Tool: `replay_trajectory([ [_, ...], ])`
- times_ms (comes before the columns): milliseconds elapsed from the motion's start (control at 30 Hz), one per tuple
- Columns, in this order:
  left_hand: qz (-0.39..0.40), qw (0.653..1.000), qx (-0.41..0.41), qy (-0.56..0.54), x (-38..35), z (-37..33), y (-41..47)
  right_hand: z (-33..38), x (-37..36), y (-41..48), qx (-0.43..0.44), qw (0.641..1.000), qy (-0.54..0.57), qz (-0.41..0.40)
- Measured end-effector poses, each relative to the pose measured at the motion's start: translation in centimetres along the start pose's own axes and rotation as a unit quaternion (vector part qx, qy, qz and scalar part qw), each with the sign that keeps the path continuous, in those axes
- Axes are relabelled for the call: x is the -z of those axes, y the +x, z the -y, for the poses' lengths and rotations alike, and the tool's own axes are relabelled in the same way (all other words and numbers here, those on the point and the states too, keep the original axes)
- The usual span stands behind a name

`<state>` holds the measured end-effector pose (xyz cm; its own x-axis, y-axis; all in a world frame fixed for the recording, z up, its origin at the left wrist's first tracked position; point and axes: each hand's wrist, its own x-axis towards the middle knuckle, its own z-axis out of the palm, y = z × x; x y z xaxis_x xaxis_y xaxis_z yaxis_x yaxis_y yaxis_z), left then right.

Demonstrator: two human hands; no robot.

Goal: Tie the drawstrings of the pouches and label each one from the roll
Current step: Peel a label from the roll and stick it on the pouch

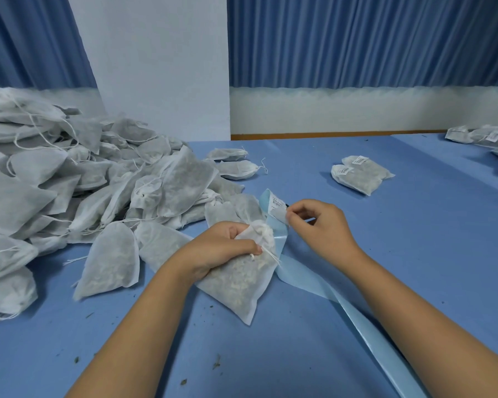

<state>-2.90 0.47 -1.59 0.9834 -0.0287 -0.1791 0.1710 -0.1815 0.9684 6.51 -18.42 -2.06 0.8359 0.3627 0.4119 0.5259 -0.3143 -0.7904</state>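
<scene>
Two hands are working above the blue counter (431, 242): the left hand (222, 251) is curling its fingers (242, 246) round a pouch (236, 285) at its gathered neck, while the right hand (319, 225) is pinching a label (279, 215) on the pale backing strip (328, 288) just beside it.

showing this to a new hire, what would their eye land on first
A big heap of white mesh drawstring pouches fills the left side of the blue table. At centre, the left hand grips one filled pouch while the right hand pinches a white label on a pale blue backing strip.
</scene>
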Motion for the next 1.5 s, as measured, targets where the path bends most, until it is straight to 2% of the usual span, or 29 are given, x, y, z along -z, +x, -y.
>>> replay_trajectory([
  [133, -0.007, 1.000, 0.008, 0.011, 0.0, 0.1, 0.0, 0.0, 0.2, 0.1, -0.040, 0.999, 0.026, -0.004],
  [333, -0.010, 1.000, 0.001, 0.006, 0.2, 0.2, 0.2, 0.6, 0.4, 0.0, -0.037, 0.998, 0.054, -0.016],
  [500, -0.105, 0.994, -0.040, -0.011, 0.3, 0.0, 0.4, 1.4, 0.2, -0.2, -0.016, 0.996, 0.080, -0.024],
  [600, -0.151, 0.985, -0.087, -0.011, 0.1, -0.1, 0.5, 1.9, 0.2, -0.2, -0.032, 0.986, 0.163, -0.020],
  [700, -0.168, 0.980, -0.110, 0.018, -0.3, -0.2, 0.5, 2.6, 0.4, -0.2, -0.061, 0.968, 0.242, 0.030],
  [833, -0.156, 0.980, -0.110, 0.055, -0.8, -0.3, 0.6, 3.1, 0.5, -0.4, -0.067, 0.957, 0.241, 0.146],
  [933, -0.138, 0.983, -0.097, 0.069, -0.9, -0.2, 0.6, 2.9, 0.2, -0.4, -0.094, 0.947, 0.253, 0.173],
  [1167, -0.093, 0.993, -0.050, 0.052, -0.4, -0.1, 0.5, 2.8, 0.6, 0.1, -0.162, 0.927, 0.319, 0.117],
  [1267, -0.100, 0.994, -0.032, 0.031, -0.6, -0.1, 0.6, 2.6, 0.2, -0.1, -0.151, 0.946, 0.282, 0.056],
  [1400, -0.142, 0.989, -0.006, 0.032, -0.6, 0.0, 1.0, 2.3, 0.1, -0.5, 0.008, 0.990, 0.105, -0.097],
  [1500, -0.154, 0.987, -0.005, 0.039, -0.8, 0.1, 1.4, 1.9, -0.1, -0.8, 0.149, 0.973, -0.036, -0.172],
])
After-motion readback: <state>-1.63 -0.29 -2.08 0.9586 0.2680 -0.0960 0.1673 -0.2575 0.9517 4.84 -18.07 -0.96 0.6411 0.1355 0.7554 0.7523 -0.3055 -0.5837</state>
